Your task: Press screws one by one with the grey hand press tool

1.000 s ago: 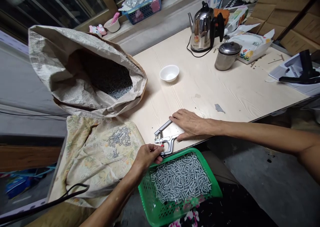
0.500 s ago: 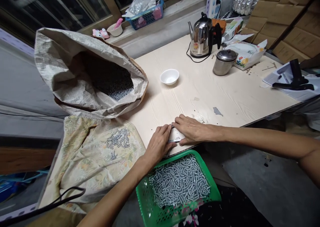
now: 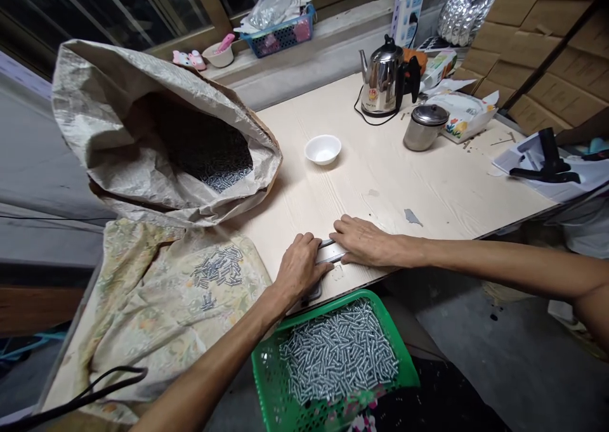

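Between my hands, at the table's front edge, lies a flat, silvery strip-like piece (image 3: 328, 252) with dark raised long edges. My left hand (image 3: 301, 264) is closed on its left end, fingers bent over the far side and thumb along the near side. On its right end my right hand (image 3: 360, 242) is closed in the same way. Both ends are hidden under the fingers. Just below, a green plastic basket (image 3: 406, 356) holds many small ribbed metal pieces (image 3: 340, 349), springs or screws by their look. More such pieces (image 3: 219, 267) lie loose on a floral cloth (image 3: 157, 318) at left.
A large white woven sack (image 3: 95, 102) with metal pieces inside gapes open at the back left. A white bowl (image 3: 322, 150) stands mid-table. Farther right are an electric kettle (image 3: 380, 83), a lidded metal pot (image 3: 425, 129) and a black tool-like object (image 3: 547, 162).
My hands have moved slightly apart, showing more of the silvery piece, which now appears a little flatter and longer between them. The view has shifted slightly.
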Available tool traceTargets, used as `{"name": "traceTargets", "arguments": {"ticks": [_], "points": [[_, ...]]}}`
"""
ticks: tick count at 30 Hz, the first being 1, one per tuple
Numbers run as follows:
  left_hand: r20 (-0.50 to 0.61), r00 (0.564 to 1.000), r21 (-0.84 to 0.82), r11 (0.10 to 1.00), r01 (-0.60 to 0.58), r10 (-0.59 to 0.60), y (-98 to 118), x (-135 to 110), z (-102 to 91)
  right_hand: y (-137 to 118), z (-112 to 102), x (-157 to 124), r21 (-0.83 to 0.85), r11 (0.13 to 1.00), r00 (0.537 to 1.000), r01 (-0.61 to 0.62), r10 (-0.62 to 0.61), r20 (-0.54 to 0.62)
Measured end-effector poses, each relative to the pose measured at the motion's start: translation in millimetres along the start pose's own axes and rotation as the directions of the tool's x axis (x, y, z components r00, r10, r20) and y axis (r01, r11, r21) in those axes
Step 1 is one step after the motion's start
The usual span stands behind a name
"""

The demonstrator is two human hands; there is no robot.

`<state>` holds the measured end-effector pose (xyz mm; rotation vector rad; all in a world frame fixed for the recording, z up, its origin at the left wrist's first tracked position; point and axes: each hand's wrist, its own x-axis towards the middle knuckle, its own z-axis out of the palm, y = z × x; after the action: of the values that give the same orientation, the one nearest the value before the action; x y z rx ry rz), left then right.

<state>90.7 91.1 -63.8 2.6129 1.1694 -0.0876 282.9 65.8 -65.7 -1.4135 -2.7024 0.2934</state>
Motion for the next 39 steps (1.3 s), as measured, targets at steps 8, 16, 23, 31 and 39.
{"name": "traceTargets", "arguments": {"ticks": [8, 16, 23, 31, 39], "points": [[-0.023, 0.999, -0.058, 0.998, 0.026, -0.028, -1.6, -3.6, 8.7, 5.7, 10.2, 11.5, 0.090, 0.988, 0.992, 0.125, -0.127, 0.019], [-0.297, 0.936, -0.241, 0.963, 0.118, -0.189, -30.3, -32.5, -13.1, 8.4, -1.9, 8.3, 0.086, 0.977, 0.965, 0.194, -0.174, -0.197], [-0.148, 0.845, -0.238, 0.848, 0.474, -0.514, -36.0, -81.3, -11.8, -18.9, 22.5, 12.2, 0.094, 0.982, 0.961, 0.166, -0.139, -0.241], [0.171, 0.776, -0.247, 0.736, 0.630, -0.607, -33.7, -53.2, -8.3, -23.7, 52.5, 32.8, -0.027, 0.990, 0.957, 0.140, -0.142, -0.252], [0.193, 0.810, -0.234, 0.775, 0.586, -0.554, -41.5, -49.6, -33.4, -9.1, 50.1, 36.3, 0.024, 0.989, 0.947, 0.147, -0.134, -0.293]]}}
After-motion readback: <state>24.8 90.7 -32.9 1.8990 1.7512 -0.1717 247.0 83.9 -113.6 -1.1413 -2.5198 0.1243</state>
